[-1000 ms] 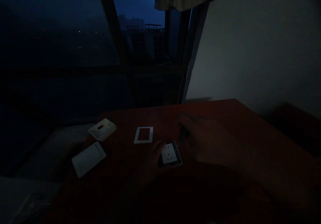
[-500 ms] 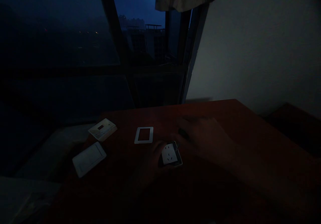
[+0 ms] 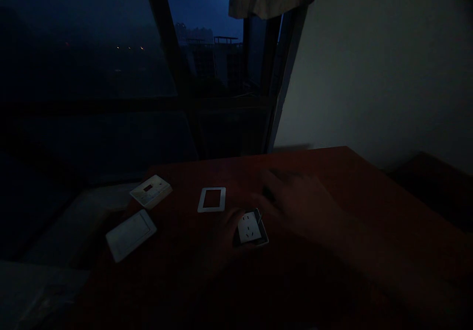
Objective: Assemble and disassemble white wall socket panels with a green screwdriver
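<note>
A white wall socket (image 3: 250, 227) with a dark surround lies on the table, its slotted face up. My left hand (image 3: 223, 239) grips it from the left, fingers along the far edge and thumb along the near one. Above its right side, my right hand (image 3: 295, 199) is closed around the dark green handle of a screwdriver (image 3: 269, 193). The short metal shaft points down to the socket's upper right edge. Dim light hides most of the fingers. A white square frame (image 3: 201, 200) lies flat just beyond my left hand.
On the left of the reddish table (image 3: 318, 160) lie a white box-like piece (image 3: 153, 192) with a small opening and a white rectangular plate (image 3: 130, 235). A dark window (image 3: 92, 138) stands behind, and a pale wall (image 3: 369, 74) rises at the right.
My right hand has turned slightly around the screwdriver, its fingers shifting a little to the left. My left hand and the socket stay almost where they were.
</note>
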A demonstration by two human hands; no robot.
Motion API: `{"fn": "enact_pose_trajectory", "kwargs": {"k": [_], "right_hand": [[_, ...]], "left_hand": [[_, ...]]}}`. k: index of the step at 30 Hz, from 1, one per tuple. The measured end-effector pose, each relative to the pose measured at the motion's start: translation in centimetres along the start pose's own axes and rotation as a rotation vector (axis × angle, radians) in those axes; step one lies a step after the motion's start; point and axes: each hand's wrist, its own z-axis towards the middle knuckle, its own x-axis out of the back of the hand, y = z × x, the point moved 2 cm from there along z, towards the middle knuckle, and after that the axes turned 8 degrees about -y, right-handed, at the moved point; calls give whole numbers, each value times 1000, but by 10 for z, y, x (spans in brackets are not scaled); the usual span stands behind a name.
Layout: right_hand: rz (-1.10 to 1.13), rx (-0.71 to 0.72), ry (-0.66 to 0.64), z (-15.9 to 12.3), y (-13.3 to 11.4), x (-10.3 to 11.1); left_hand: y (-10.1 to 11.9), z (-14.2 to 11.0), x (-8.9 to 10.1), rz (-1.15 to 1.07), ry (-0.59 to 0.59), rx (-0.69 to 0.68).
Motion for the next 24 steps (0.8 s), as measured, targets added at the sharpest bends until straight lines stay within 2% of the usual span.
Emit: {"fn": "enact_pose_trajectory", "kwargs": {"k": [5, 10, 16, 21, 24], "right_hand": [[95, 91, -22, -1, -2, -2], [5, -33, 3, 0, -1, -4], [211, 148, -29, -4, -6, -1], [47, 19, -2, -1, -6, -2], [96, 59, -12, -1, -5, 0]], "left_hand": [[3, -1, 1, -13, 23, -7], [4, -2, 3, -4, -9, 12], [-1, 0, 0, 3, 4, -8], [-7, 1, -2, 43, -11, -17], [-9, 1, -2, 49, -15, -27]]}}
